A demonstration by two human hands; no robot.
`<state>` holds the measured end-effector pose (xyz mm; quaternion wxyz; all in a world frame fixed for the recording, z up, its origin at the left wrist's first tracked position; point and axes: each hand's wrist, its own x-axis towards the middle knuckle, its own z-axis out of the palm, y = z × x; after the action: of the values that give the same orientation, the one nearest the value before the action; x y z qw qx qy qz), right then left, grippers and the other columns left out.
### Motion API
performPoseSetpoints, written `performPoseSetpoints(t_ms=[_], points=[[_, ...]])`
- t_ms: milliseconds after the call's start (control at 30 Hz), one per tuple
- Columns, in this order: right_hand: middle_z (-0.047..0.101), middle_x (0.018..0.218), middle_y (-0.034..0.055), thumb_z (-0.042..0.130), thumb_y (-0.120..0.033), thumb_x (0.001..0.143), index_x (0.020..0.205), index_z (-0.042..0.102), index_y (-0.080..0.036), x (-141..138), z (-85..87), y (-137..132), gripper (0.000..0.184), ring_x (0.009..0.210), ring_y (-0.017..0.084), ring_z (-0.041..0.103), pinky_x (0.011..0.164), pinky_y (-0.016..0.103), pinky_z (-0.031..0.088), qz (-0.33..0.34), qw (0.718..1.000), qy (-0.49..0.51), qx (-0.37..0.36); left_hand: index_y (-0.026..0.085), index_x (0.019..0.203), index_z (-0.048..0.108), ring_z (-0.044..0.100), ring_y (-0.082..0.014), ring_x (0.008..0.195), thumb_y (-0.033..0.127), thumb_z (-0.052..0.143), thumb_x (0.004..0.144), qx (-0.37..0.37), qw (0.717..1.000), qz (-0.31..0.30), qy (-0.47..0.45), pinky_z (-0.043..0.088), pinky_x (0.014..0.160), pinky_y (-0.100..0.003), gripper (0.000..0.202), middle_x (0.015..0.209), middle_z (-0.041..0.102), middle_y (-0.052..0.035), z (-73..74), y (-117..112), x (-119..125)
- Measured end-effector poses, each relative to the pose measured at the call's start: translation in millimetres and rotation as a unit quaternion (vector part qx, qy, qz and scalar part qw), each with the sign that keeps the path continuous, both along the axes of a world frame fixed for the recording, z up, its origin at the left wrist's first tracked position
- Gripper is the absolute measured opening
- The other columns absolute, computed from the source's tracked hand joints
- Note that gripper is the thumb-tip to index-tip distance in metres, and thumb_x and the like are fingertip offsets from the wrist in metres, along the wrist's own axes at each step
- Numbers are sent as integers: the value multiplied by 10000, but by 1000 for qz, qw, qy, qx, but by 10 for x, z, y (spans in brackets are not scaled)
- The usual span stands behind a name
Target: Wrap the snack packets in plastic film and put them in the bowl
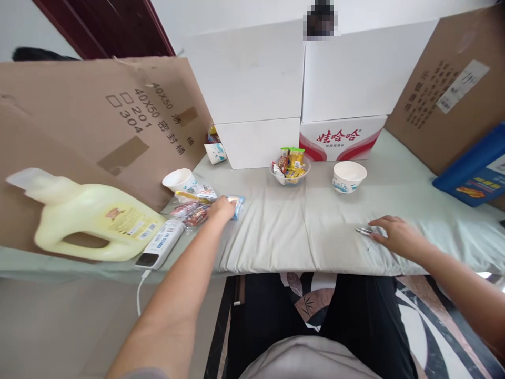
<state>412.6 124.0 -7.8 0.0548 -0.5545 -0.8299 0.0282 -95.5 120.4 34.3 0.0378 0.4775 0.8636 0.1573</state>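
My left hand (222,209) has its fingers closed on a blue and white snack packet (239,206) at the left of the table. Close to that hand lie several other wrapped snacks (196,215), some red-brown and one yellow. Behind them a white paper cup (179,180) with a blue pattern leans over. My right hand (400,238) rests low over the cloth on the right. Between its thumb and fingers is a small silver metal tool (363,230), perhaps nail clippers; its exact kind is unclear.
A clear bowl of snacks (290,168) and a white paper bowl (349,177) stand toward the back. At left are a yellow jug (134,210) and a corded white power bank (161,245). A blue container (473,171) leans at right. White boxes (256,142) and cardboard (158,121) border the table.
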Motion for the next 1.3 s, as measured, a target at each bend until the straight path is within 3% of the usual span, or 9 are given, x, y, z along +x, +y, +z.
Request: performPoseSetpoints(t_ms=[167, 300, 400, 600, 833, 933, 1100, 1200, 1300], points=[[643, 952, 139, 440, -261, 910, 1145, 662, -163, -66, -256, -319, 338, 937, 282, 602, 885, 417, 475, -15, 996, -1, 85, 195, 1220, 542, 540, -308, 1181, 294, 689, 794, 75, 987, -144, 2, 425, 1009, -465, 461, 1241, 611, -120, -165, -181, 801], [625, 936, 156, 384, -265, 945, 1142, 659, -137, -111, -278, -452, 361, 906, 288, 569, 877, 435, 467, -7, 990, -6, 139, 221, 1127, 610, 587, -308, 1029, 239, 611, 839, 201, 885, -416, 66, 480, 896, -503, 288, 1106, 658, -103, -488, -707, 1643], [612, 908, 134, 391, -271, 948, 1122, 660, -161, -126, -257, -506, 339, 870, 269, 573, 843, 420, 481, 7, 989, 25, 147, 206, 1049, 623, 598, -262, 1023, 184, 550, 864, 249, 822, -511, 38, 474, 944, -477, 200, 1013, 675, -69, -691, -1030, 1899], [588, 1030, 94, 407, -308, 977, 1234, 595, -200, -703, -32, -553, 337, 831, 188, 604, 709, 304, 494, 60, 971, 164, 162, 185, 947, 624, 628, -176, 861, 117, 536, 850, 311, 821, -471, -84, 473, 1007, -466, 148, 885, 666, -49, -766, -1091, 1817], [612, 1001, 100, 454, -131, 919, 1267, 580, -212, -1613, 246, -408, 379, 857, 207, 575, 725, 317, 410, 197, 975, 17, 104, 188, 902, 631, 635, -175, 846, 113, 525, 854, 311, 814, -483, -83, 480, 1006, -474, 139, 855, 675, -46, -763, -1067, 1835], [620, 994, 109, 439, -137, 925, 1274, 580, -217, -1533, 238, -307, 385, 889, 218, 571, 743, 318, 386, 184, 980, -17, 79, 184, 887, 626, 625, -168, 833, 102, 524, 847, 306, 820, -476, -83, 477, 1009, -465, 137, 844, 663, -42, -763, -1078, 1843], [637, 988, 133, 426, -171, 929, 1184, 649, -204, -943, 63, -92, 340, 890, 254, 578, 758, 358, 400, 28, 997, -44, 60, 202, 932, 602, 611, -176, 887, 98, 527, 839, 340, 813, -465, -83, 482, 993, -457, 159, 894, 623, -46, -767, -1109, 1834], [639, 1045, 156, 491, -236, 913, 1102, 683, -181, -810, -45, -75, 275, 967, 304, 559, 806, 419, 432, -17, 997, 2, 80, 196, 1050, 559, 559, -237, 1075, 124, 542, 835, 426, 822, -368, -82, 489, 957, -469, 227, 1057, 564, -106, -803, -1106, 1819], [610, 1154, 145, 531, -337, 914, 1169, 637, -185, -1057, -67, -166, 315, 1080, 306, 524, 918, 456, 440, 64, 980, 136, 127, 179, 1175, 484, 539, -243, 1101, 150, 505, 863, 451, 844, -255, -139, 508, 889, -435, 314, 1174, 511, -150, -859, -1068, 1805]])
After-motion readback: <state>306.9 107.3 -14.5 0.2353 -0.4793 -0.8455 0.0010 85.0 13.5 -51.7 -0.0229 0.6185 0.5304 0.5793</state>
